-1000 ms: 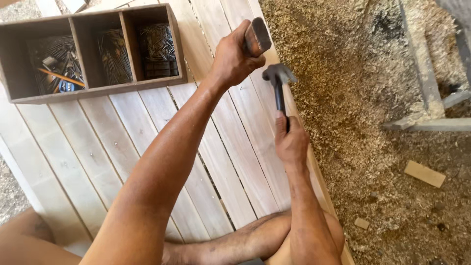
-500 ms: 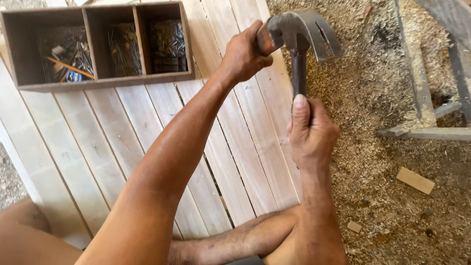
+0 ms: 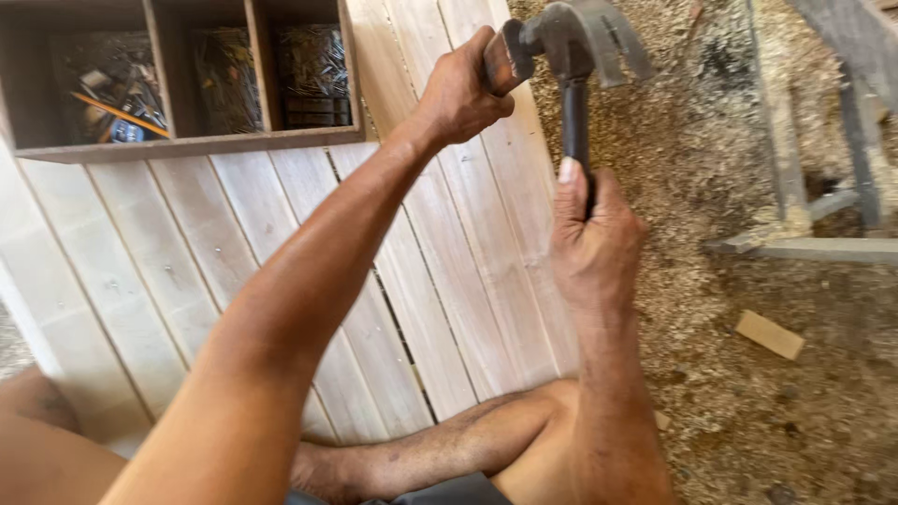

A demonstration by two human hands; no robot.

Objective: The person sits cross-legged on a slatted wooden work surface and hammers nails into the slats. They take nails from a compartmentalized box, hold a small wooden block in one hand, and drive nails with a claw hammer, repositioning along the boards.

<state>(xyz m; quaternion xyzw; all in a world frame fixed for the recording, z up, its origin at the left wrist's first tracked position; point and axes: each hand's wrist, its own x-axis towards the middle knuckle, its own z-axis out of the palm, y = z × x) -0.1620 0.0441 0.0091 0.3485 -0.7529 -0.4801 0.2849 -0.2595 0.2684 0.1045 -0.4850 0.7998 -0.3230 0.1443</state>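
Hammer (image 3: 578, 56) has risen, right hand (image 3: 591, 234) gripping; left hand (image 3: 463, 89) clutches perhaps wood.

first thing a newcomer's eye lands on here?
The claw hammer raised at top centre, its handle gripped by the right hand. Beside its head the left hand clutches a small wooden block, above the pale plank panel. At top left sits a three-compartment wooden box with nails and oddments; sawdust covers the ground at right.
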